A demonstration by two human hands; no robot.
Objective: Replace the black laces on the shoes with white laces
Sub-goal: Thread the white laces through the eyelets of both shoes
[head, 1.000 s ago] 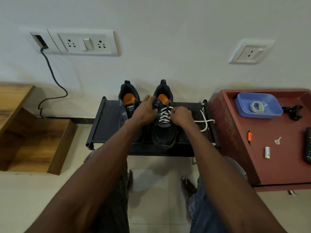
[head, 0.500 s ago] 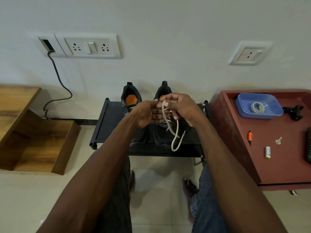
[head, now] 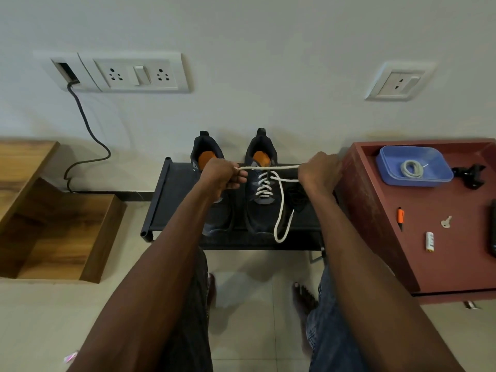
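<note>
Two dark shoes sit side by side on a low black bench (head: pixel 161 200) against a pale wall, over a tiled floor. Both hands are closed on a white lace (head: pixel 268 168), pulling it taut between them above the right shoe (head: pixel 261 191); the left hand (head: pixel 222 175) pinches one end, the right hand (head: pixel 318 171) grips the other. A loose loop hangs past the bench's front edge. The left shoe (head: pixel 206 157) is mostly hidden by the left arm. A black lace (head: pixel 296 198) lies bunched beside the right shoe. A red cabinet (head: pixel 375 210), cut off at right, holds a blue tray (head: pixel 386 167) with a coiled lace (head: pixel 412 169).
</note>
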